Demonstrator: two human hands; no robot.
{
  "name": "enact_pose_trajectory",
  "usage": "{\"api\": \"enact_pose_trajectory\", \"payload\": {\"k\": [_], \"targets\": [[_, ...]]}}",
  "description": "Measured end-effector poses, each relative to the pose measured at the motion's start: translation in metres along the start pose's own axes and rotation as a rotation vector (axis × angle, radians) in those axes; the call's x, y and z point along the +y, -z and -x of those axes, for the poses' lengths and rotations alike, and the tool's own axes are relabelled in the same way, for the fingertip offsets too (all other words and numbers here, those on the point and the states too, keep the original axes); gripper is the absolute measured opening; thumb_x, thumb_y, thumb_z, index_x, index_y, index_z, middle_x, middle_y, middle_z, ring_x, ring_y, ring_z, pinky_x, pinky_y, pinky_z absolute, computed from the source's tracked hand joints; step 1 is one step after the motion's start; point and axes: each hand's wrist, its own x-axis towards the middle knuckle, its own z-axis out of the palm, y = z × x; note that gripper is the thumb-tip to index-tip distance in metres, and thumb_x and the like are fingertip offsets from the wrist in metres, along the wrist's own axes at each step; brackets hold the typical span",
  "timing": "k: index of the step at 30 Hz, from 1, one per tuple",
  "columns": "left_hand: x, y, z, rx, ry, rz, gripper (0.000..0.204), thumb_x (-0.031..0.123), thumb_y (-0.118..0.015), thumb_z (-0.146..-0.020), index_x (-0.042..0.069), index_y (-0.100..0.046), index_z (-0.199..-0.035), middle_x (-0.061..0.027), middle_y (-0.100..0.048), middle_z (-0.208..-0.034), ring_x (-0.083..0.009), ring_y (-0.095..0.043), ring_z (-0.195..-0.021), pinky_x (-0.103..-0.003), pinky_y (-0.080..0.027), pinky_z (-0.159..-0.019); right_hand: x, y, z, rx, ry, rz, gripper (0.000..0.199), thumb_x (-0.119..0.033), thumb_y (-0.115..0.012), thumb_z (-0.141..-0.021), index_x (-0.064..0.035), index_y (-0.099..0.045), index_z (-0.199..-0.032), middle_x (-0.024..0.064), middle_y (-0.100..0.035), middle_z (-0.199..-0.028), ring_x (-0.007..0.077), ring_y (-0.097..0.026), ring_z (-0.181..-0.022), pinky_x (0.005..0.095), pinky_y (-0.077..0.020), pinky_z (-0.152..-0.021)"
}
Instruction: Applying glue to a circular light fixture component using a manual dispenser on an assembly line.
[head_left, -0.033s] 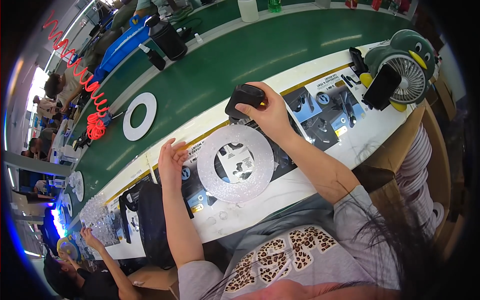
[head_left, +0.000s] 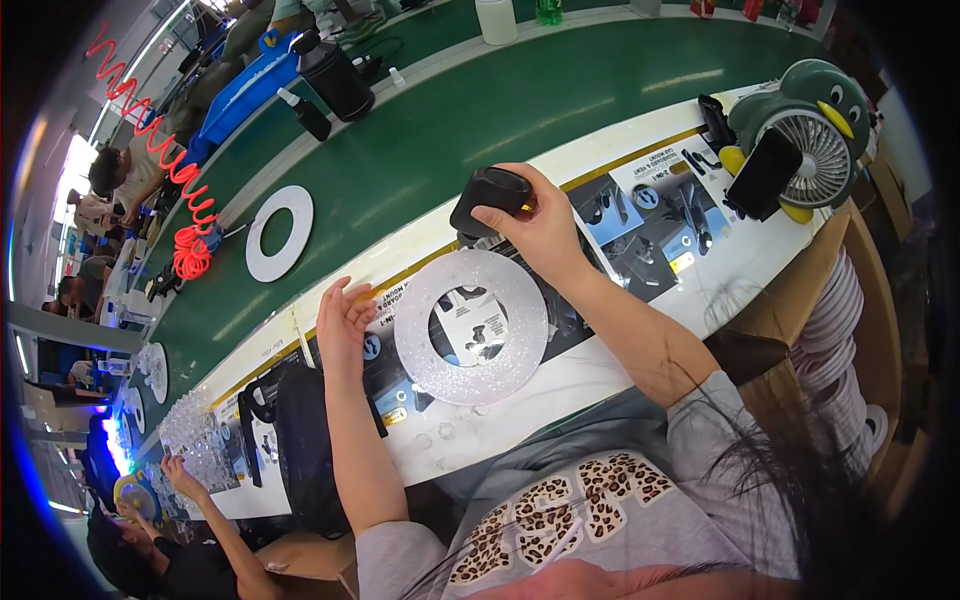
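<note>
My right hand point(head_left: 535, 215) is closed round a black, rounded, block-shaped device point(head_left: 484, 203), with a bit of yellow showing by the fingers. I cannot make out what kind of device it is. It is just beyond the far edge of a speckled white ring point(head_left: 420, 345), which lies flat before me over printed sheets. Left of this ring my left hand point(head_left: 345, 325) is raised, palm partly turned up, with loosely bent fingers apart and nothing in them.
A second white ring point(head_left: 255, 245) lies on the green belt point(head_left: 440, 150). Black bottles point(head_left: 335, 75) and a blue tray point(head_left: 240, 105) stand beyond. At right are a penguin-shaped fan point(head_left: 815, 170), a phone point(head_left: 765, 172) and a carton point(head_left: 885, 320) of stacked rings. A co-worker's hand point(head_left: 183, 478) is at left.
</note>
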Motion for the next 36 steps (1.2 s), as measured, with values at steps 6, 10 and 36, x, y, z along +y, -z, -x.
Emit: {"api": "enact_pose_trajectory", "payload": {"k": [6,10,36], "targets": [[-0.001,0.004,0.001,-0.019,-0.016,-0.013,0.045,0.034,-0.05,-0.095,0.006,-0.044,-0.13,-0.0163,-0.058,-0.114,-0.0196,-0.06,-0.091,-0.029,-0.05,-0.081,-0.008,-0.004,0.005,-0.05,-0.015,-0.023,0.042,-0.005,-0.076,-0.076,-0.0009,-0.055,-0.112,0.0074,-0.062,-0.1,0.0126,-0.061,-0.09,0.0254,-0.0515,-0.081],[-0.001,0.0,0.001,-0.049,-0.031,-0.001,0.045,0.033,-0.049,-0.095,0.004,-0.044,-0.13,-0.0167,-0.057,-0.116,-0.02,-0.06,-0.091,-0.03,-0.05,-0.081,-0.009,-0.007,0.01,-0.111,-0.027,-0.011,0.042,-0.005,-0.076,-0.075,-0.0018,-0.055,-0.112,0.0066,-0.062,-0.1,0.0122,-0.061,-0.091,0.025,-0.0512,-0.081],[0.0,-0.004,0.002,-0.002,-0.046,-0.045,0.045,0.035,-0.049,-0.095,0.003,-0.046,-0.126,-0.0165,-0.06,-0.11,-0.0188,-0.062,-0.086,-0.029,-0.051,-0.076,-0.004,-0.011,0.014,-0.187,-0.036,-0.01,0.041,-0.006,-0.076,-0.075,-0.0038,-0.056,-0.111,0.0049,-0.062,-0.101,0.0122,-0.061,-0.093,0.0253,-0.0513,-0.083]]}}
